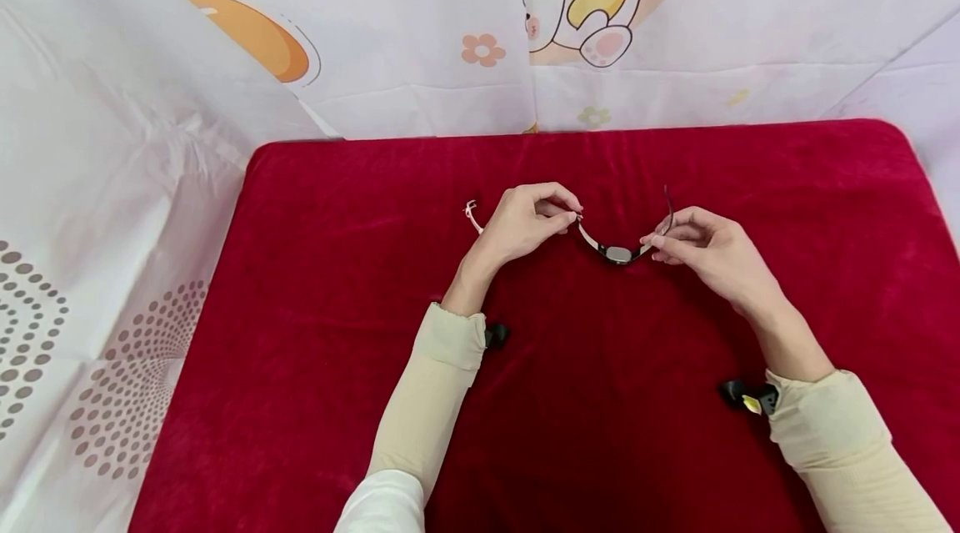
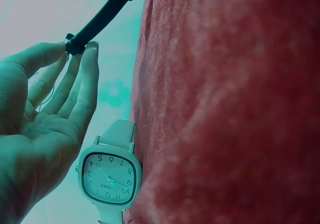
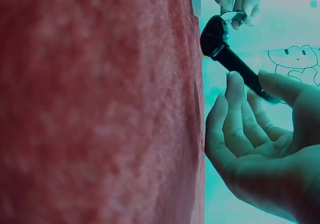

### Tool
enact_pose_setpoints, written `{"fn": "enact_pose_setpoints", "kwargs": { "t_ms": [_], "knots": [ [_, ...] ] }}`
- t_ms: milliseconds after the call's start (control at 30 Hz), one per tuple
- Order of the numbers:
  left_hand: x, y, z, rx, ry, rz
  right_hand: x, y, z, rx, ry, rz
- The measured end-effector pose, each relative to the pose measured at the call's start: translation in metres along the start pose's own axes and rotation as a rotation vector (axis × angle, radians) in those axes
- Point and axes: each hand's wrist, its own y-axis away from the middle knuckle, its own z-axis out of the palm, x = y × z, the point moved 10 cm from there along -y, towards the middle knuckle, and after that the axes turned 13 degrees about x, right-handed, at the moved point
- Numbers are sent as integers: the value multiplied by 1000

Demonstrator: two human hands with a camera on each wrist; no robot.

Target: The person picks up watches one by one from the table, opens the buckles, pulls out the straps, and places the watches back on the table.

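Note:
A wristwatch (image 1: 618, 255) with a dark strap hangs in a shallow curve between my two hands, its case lowest in the middle. My left hand (image 1: 525, 220) pinches the buckle end of the strap (image 2: 102, 21) between thumb and fingertips. On the other side, my right hand (image 1: 708, 253) pinches the other strap half, whose free tip (image 1: 667, 203) sticks up past the fingers. A second watch (image 2: 110, 178), pale with a squarish numbered dial, lies close by my left hand; in the head view only its strap (image 1: 473, 218) shows, the rest hidden behind that hand.
A red velvet cloth (image 1: 337, 249) covers the table. White printed curtains (image 1: 405, 32) hang behind its far edge and along the left side. Small black wrist cameras sit at both sleeves (image 1: 450, 345).

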Motion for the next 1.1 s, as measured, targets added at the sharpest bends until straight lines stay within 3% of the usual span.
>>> {"fn": "enact_pose_setpoints", "kwargs": {
  "t_ms": [233,467,933,1100],
  "knots": [
    [-11,-1,9,-73,-61,-57,9,0,1,-29,31,14],
    [-15,-1,6,-45,-85,-90,12,-1,5,-85,-9,40],
    [-10,-1,9,-83,-227,-50,11,-4,7,-120,-33,42],
    [-10,0,11,-95,-211,-41,12,-4,7,-115,1,39]
  ]
}}
